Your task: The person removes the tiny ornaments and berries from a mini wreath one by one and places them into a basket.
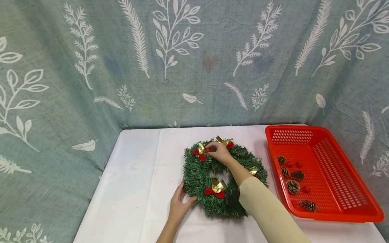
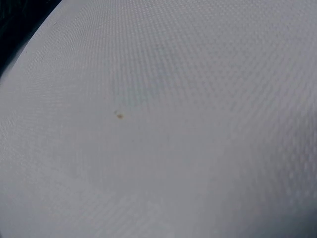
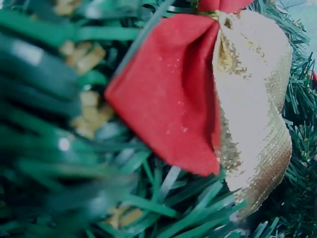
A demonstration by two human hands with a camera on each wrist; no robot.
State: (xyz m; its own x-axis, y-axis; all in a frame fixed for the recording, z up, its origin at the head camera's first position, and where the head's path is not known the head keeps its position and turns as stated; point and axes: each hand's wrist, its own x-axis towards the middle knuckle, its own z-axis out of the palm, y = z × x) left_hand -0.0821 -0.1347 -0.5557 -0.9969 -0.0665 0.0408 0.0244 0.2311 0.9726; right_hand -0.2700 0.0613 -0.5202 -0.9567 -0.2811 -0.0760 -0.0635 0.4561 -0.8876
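Note:
A green tinsel wreath [image 1: 197, 184] lies flat on the white-covered table, with several red-and-gold bows [image 1: 215, 193] on it. My right hand [image 1: 219, 152] reaches over its far side and pinches a small red ornament [image 1: 207, 150], mostly hidden by the fingers, just right of the upper-left bow [image 1: 199, 156]. At the wreath's lower-left edge, my left hand [image 1: 178, 206] rests with thumb and fingers spread, touching the greenery. One bow's red loop [image 3: 168, 94] and gold part [image 3: 257, 109] fill the right wrist view. Only white cloth [image 2: 163, 139] and a dark corner show in the left wrist view.
A red plastic basket [image 1: 334, 175] stands at the table's right, holding several pine cones [image 1: 292, 186] and small red balls [image 1: 305, 189] along its left side. Behind the table [image 1: 133, 189] hangs a grey-green leaf-patterned curtain [image 1: 212, 91], which also runs along both sides.

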